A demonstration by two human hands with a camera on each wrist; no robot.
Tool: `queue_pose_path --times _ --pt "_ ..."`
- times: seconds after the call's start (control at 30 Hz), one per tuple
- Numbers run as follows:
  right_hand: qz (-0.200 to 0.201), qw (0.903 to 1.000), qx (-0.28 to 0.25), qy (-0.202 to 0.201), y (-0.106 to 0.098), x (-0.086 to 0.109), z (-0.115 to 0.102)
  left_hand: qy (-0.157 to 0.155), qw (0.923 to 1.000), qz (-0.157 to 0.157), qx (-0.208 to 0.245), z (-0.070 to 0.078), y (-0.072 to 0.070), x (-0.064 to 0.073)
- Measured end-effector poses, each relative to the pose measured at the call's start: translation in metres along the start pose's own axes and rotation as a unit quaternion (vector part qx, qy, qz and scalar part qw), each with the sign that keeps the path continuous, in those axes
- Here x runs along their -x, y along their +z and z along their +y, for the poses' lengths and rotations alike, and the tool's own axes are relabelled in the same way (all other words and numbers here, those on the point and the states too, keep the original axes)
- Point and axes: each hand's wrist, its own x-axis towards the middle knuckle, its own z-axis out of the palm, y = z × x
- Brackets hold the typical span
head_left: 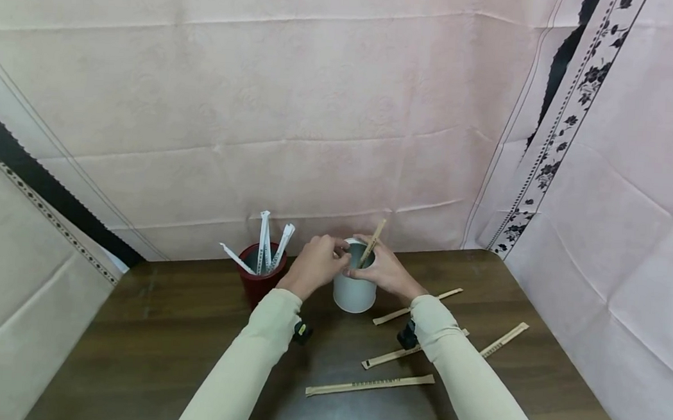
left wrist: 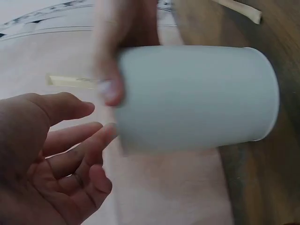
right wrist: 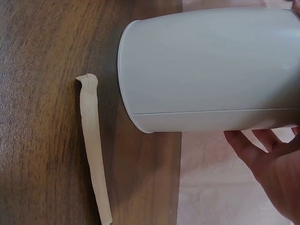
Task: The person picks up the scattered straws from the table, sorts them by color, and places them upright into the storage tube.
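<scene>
A pale grey can stands upright at the back of the table, one slim tan paper-wrapped stick leaning out of its mouth. My right hand grips the can near its top, the thumb over the rim. On the can's other side is my left hand; in the left wrist view its loosely bent fingers hold nothing, and the fingertips are right at the rim. The right wrist view shows the can's side with the right hand's fingers along its underside in that view.
Left of the can stands a dark red cup with several white paper-wrapped sticks. Several tan wrapped sticks lie on the table to the front and right, including one nearest the front. Pinkish cloth hangs behind the table.
</scene>
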Motion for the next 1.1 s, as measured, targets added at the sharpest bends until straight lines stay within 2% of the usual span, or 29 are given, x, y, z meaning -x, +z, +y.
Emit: queue_pose_path --times 0.1,0.17,0.27,0.37,0.47,0.57,0.63,0.7,0.77,0.83,0.97,1.03,1.1 --pt "0.001 1.0 0.006 -0.001 -0.002 -0.002 -0.001 0.015 0.9996 0.014 0.018 0.006 -0.018 0.013" --pt "0.006 0.9999 0.015 -0.005 -0.005 -0.002 -0.001 0.032 0.9989 0.008 0.034 0.009 -0.03 0.025" --pt "0.016 0.9995 0.023 -0.011 -0.009 -0.003 0.0 0.06 0.9962 -0.022 0.059 0.01 -0.043 0.045" --pt "0.024 0.9991 0.03 -0.02 -0.013 -0.002 0.001 0.084 0.9906 -0.065 0.085 0.006 -0.045 0.067" --pt "0.029 0.9986 0.036 -0.027 -0.014 0.0 0.002 0.09 0.9806 -0.12 0.126 -0.001 -0.033 0.087" --pt "0.032 0.9982 0.04 -0.029 -0.014 0.0 0.003 0.067 0.964 -0.175 0.189 -0.009 -0.009 0.105" --pt "0.033 0.9982 0.042 -0.028 -0.013 0.0 0.004 0.043 0.9546 -0.197 0.219 -0.014 0.011 0.116" --pt "0.032 0.9982 0.042 -0.029 -0.012 -0.001 0.005 0.021 0.9507 -0.201 0.235 -0.018 0.032 0.127" --pt "0.031 0.9983 0.04 -0.03 -0.009 -0.002 0.005 0.002 0.9566 -0.188 0.223 -0.02 0.051 0.137" --pt "0.03 0.9983 0.038 -0.032 -0.007 -0.002 0.005 -0.015 0.9668 -0.168 0.192 -0.02 0.068 0.145" --pt "0.029 0.9985 0.034 -0.031 -0.003 -0.002 0.006 -0.038 0.9904 -0.113 0.069 -0.014 0.096 0.156" --pt "0.028 0.9987 0.032 -0.029 -0.002 -0.002 0.006 -0.034 0.995 -0.093 0.013 -0.011 0.105 0.158" --pt "0.025 0.9989 0.027 -0.028 0.0 -0.001 0.006 -0.03 0.9956 -0.083 -0.03 -0.009 0.11 0.16"
